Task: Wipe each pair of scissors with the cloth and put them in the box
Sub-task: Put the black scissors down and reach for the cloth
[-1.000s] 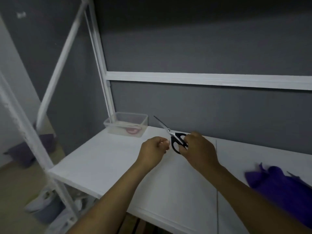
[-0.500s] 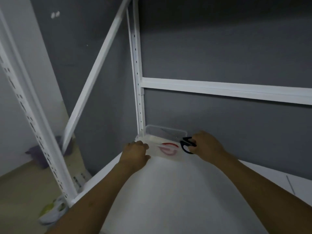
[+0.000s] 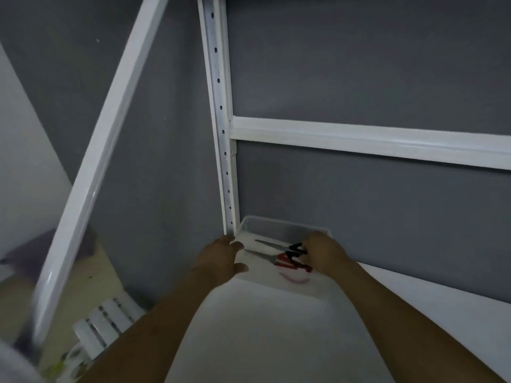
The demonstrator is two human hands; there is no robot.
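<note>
Black-handled steel scissors [image 3: 296, 248] sit low inside the clear plastic box [image 3: 276, 229], handles pinched by the right hand [image 3: 326, 254]; the left hand [image 3: 221, 259] grips its rim. Dropped carelessly, they could clatter onto the red-handled scissors [image 3: 291, 265] beneath.

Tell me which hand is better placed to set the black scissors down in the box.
Right. The right hand pinches the black scissors by their handles, over the clear box, beside the red-handled pair lying inside. The left hand is busy holding the box's left end, probably steadying it.
</note>
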